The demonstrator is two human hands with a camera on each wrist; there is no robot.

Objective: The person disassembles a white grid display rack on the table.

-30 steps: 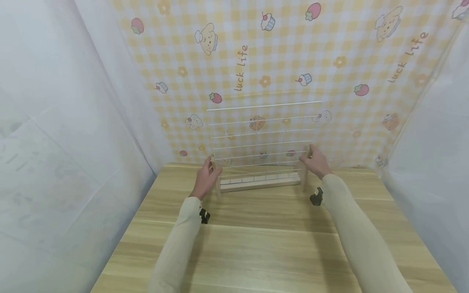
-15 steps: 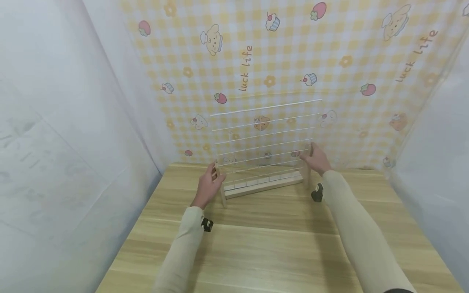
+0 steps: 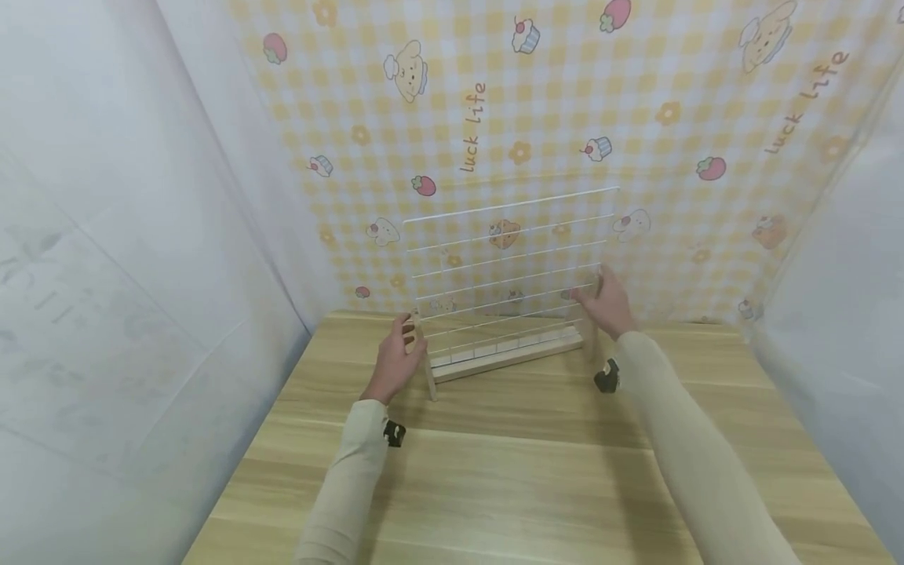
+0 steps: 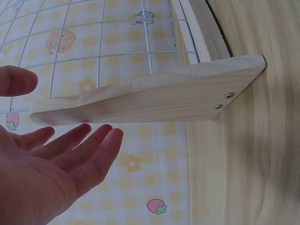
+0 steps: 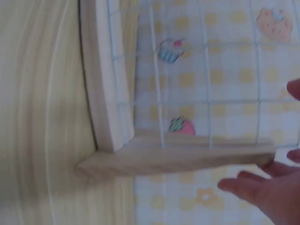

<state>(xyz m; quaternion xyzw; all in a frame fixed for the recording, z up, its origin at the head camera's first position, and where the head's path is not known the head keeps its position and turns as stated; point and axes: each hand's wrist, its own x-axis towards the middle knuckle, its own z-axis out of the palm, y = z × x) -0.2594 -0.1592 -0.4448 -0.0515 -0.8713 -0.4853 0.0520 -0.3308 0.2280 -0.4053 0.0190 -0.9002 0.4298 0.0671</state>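
A white wire grid rack on a pale wooden base [image 3: 508, 361] stands upright on the table, its grid leaning against or close to the patterned backdrop. By its left wooden side piece [image 4: 140, 98] is my left hand [image 3: 394, 357]; in the left wrist view the fingers spread loosely below the wood and the thumb stays above, with a gap between. My right hand [image 3: 609, 304] is at the upper end of the right side piece [image 5: 187, 159]. Its fingers are loosely bent beside the tip; whether they touch it is hard to tell through blur. Two screws [image 4: 223, 101] show in the left piece.
The wood-grain table [image 3: 515, 486] stretches toward me in front of the rack. A yellow checked backdrop [image 3: 551, 94] with cartoon prints hangs behind. White sheets [image 3: 106, 275] close off the left and right sides.
The rack's left end has swung toward me from one second ago, then stopped. Over the last half second my right hand has risen slightly, and the left has shifted a little outward.
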